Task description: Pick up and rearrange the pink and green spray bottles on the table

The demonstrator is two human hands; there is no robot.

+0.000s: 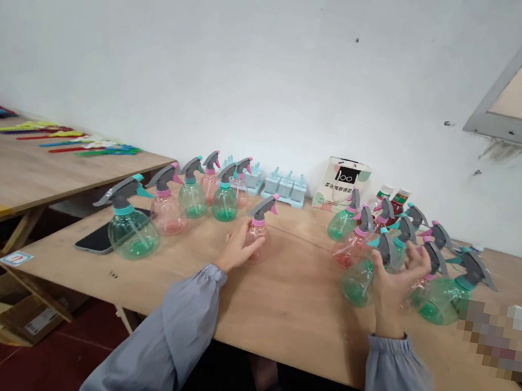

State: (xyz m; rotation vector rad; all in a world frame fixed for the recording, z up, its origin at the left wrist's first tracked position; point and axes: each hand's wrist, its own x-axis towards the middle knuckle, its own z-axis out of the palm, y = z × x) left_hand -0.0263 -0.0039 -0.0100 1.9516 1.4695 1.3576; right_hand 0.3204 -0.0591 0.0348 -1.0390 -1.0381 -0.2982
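Note:
My left hand (238, 245) is wrapped round the body of a clear pink spray bottle (259, 222) with a grey head and pink trigger, upright at the middle of the table. My right hand (397, 283) is raised in front of the right-hand group, thumb and fingers apart, with nothing visible between them. Closest to it are a green spray bottle (357, 283) on its left and another green spray bottle (444, 301) on its right. Its fingers partly hide bottles behind. At the left stand several more, including a green bottle (133, 233) and a pink bottle (169, 213).
A phone (96, 239) lies beside the left group. Along the wall are light-blue ice-pop moulds (285, 189), a paper bag (342, 186) and red bottles with green labels (398, 203). A side table (108, 172) at the left carries colourful flat strips (69, 138).

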